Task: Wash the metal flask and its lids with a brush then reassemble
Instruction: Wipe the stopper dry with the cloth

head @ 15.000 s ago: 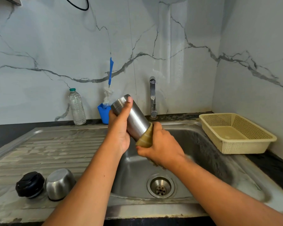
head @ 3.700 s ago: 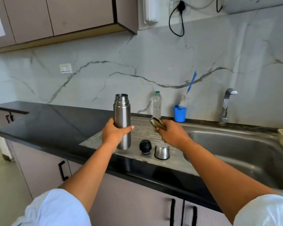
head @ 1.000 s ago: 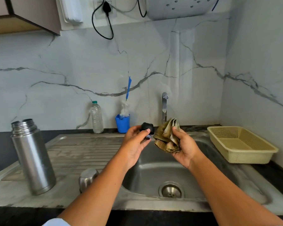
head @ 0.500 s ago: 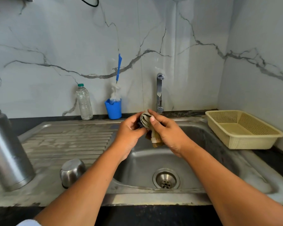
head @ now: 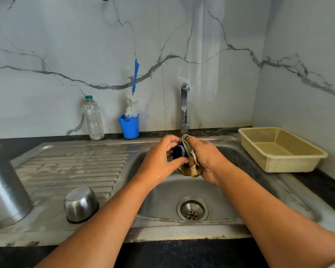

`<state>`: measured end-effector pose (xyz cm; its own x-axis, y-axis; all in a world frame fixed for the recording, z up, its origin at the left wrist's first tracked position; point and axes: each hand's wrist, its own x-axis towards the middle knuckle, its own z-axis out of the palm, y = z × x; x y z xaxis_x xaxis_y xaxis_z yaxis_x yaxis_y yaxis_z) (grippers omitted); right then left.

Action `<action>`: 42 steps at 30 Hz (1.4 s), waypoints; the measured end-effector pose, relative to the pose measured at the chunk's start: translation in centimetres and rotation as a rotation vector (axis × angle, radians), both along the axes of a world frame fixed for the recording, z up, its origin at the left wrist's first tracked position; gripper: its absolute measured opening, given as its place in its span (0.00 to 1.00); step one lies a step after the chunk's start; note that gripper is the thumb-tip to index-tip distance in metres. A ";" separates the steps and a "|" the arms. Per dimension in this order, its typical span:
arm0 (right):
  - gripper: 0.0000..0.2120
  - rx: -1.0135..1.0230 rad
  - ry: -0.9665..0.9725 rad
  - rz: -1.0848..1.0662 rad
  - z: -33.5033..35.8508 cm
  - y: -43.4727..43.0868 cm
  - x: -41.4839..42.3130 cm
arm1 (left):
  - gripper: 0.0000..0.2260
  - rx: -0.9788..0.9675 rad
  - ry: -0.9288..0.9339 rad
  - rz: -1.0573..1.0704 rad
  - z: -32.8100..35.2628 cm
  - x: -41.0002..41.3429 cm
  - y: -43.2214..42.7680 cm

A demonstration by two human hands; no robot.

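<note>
Wiping a small black round plastic stopper lid (head: pixel 179 151) with a crumpled olive-brown cloth (head: pixel 192 168), both held above the stainless steel sink basin (head: pixel 240 192), just in front of the chrome tap (head: pixel 184 105). Left hand (head: pixel 159 161) grip: thumb and curled fingers closed round the stopper's rim. Right hand (head: pixel 206 158) grip: closed round the cloth, pressing it against the stopper's far end. Likeliest slip from here: losing the stopper, small, probably damp and pinched only at its edge, under a hard twist of the cloth; would fall straight into the basin toward the round drain (head: pixel 192 208), liable to get knocked or dirtied again. Also possible: leaving moisture in the threads or seal, hidden behind the cloth, and so ending up with a poor closure on reassembly. Standing apart on the ribbed draining board (head: pixel 75 167) at left: tall cylindrical brushed-steel flask (head: pixel 4 190), upright at the frame's edge, mouth out of view, and domed steel cup lid (head: pixel 80 204), upside down nearer the basin. Risk there: catching either with the left forearm on reaching across, tipping the flask toward the front of the dark worktop (head: pixel 162 254). Blue-handled bottle brush (head: pixel 135 78) parked in a blue plastic cup (head: pixel 129 126) by the wall, well clear of both hands.
</note>
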<state>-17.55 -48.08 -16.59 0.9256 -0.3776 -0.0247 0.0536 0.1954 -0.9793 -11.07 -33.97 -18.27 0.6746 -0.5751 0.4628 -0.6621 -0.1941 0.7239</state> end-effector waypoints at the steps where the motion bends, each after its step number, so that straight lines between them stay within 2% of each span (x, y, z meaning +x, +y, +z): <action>1: 0.15 -0.008 0.006 -0.009 -0.1 -0.1 0.1 | 0.23 0.067 -0.075 0.031 0.1 -0.1 0.1; 3: 0.14 -0.006 0.010 -0.014 -0.1 -0.1 0.2 | 0.20 0.146 -0.197 0.078 0.2 -0.2 0.2; 6: 0.16 0.060 0.009 -0.001 -0.1 -0.1 0.4 | 0.17 0.211 -0.243 0.115 0.3 -0.3 0.2; 9: 0.22 0.168 0.027 0.076 0.2 0.0 0.3 | 0.16 0.205 -0.226 0.114 0.3 -0.3 0.3; 13: 0.19 0.267 0.026 0.230 0.3 0.1 0.1 | 0.11 0.200 -0.153 0.128 0.0 -0.1 0.3; 16: 0.18 0.239 -0.007 0.213 0.2 0.3 0.1 | 0.13 0.172 -0.078 0.163 0.0 -0.1 0.3; 20: 0.16 0.161 -0.069 0.148 0.0 0.7 0.0 | 0.16 0.134 0.006 0.196 0.0 -0.1 0.4; 23: 0.18 0.056 -0.113 0.150 0.0 0.8 -0.2 | 0.21 0.059 0.163 0.174 0.0 -0.1 0.1; 27: 0.14 -0.245 -0.168 0.119 -0.2 0.8 -0.3 | 0.28 -0.039 0.361 0.161 0.0 0.5 0.1; 29: 0.14 -0.437 -0.191 0.114 -0.1 0.7 -0.2 | 0.29 -0.061 0.453 0.171 0.0 0.6 0.4; 33: 0.28 -0.670 -0.204 0.116 0.1 0.6 -0.4 | 0.27 -0.150 0.666 0.137 0.2 0.7 0.6; 35: 0.33 -0.725 -0.220 0.134 0.1 0.6 -0.5 | 0.27 -0.186 0.754 0.070 0.3 0.6 0.6; 37: 0.34 -0.749 -0.239 0.161 0.1 0.6 -0.6 | 0.27 -0.224 0.826 0.003 0.4 0.4 0.7; 42: 0.26 -0.775 -0.244 0.119 0.2 0.6 -0.7 | 0.25 -0.288 0.875 -0.105 0.5 0.1 0.5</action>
